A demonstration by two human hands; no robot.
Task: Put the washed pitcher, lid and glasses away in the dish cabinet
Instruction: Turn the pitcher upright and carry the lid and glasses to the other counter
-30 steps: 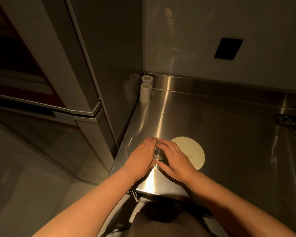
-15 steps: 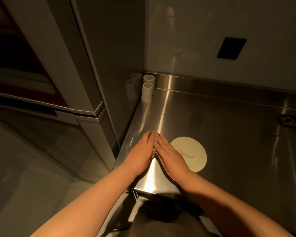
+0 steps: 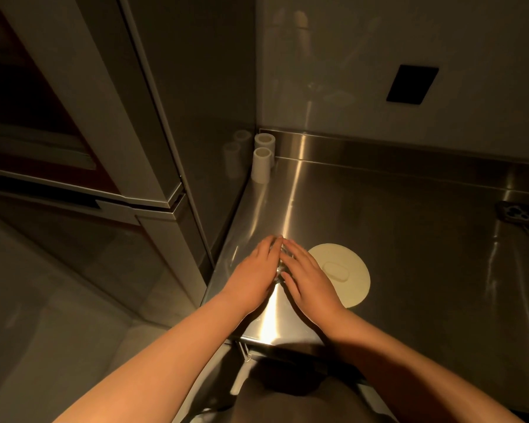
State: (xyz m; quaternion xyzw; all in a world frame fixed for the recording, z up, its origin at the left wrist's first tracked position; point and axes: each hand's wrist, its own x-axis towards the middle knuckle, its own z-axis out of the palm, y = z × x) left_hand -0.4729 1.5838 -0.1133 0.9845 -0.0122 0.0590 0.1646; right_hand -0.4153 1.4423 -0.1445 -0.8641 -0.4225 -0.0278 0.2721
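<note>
Both hands cup 1 small clear glass near the counter's front-left corner; left hand wraps its 9 o'clock side, right hand its 3 o'clock side, fingers meeting over the top; the glass shows only as a glint in the gap, so its shape and whether more than 1 is stacked there cannot be told; whether it is lifted or resting cannot be told either.

Risks, as judgement: glass is washed, possibly wet, and could slip between the palms when lifted; it sits close to the counter's left edge, with the floor gap beside the fridge at 9 o'clock, so a fumble likely drops it off the counter; with both hands taken by 1 glass, none is free for a cabinet door; right wrist lies just beside the lid, a sideways sweep could push it.

Counts: 1 glass seen; 1 round cream lid, flat at 3 o'clock of the hands; 2 white tubes upright in the back-left corner at 12 o'clock, plus reflections in the fridge side; 1 dark wall plate at 1 o'clock; 1 dark object, maybe a phone, at the right edge; pitcher and cabinet not in view.
</note>
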